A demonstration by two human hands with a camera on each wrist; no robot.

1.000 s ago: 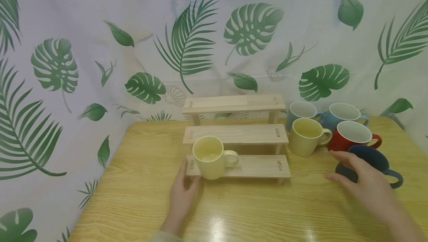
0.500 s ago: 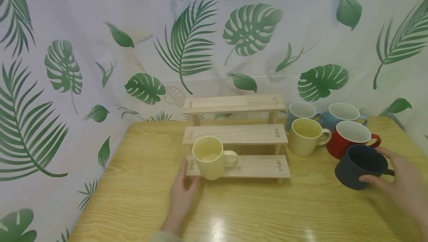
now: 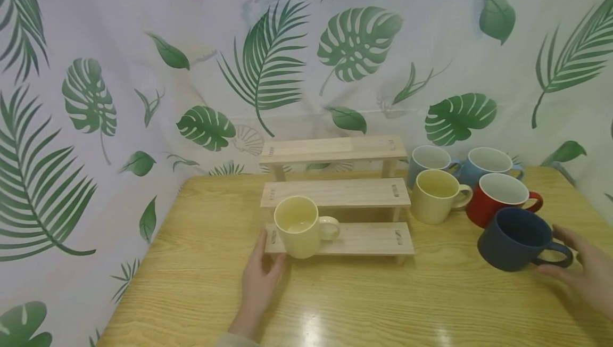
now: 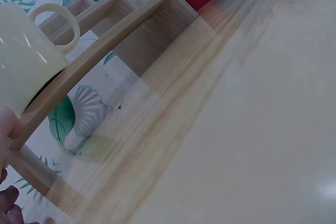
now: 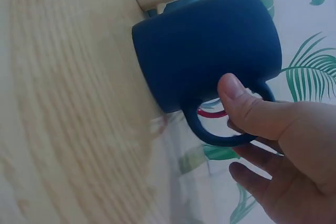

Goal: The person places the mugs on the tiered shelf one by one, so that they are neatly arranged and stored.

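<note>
Now your right hand, fingers apart around the blue mug's handle, should pinch firmly, clear of the red mug behind. Your left hand, fingers loose, can brace the shelf.

We list one plain, pale grey-beige sleeve on the left arm. Our right hand: bare, thumbnail short.

There is room to pass over the table between the shelf and the navy mug. Behind the latter a red mug blocks the way, any gap hard to judge; a yellow mug obstructs the bottom step's left.
</note>
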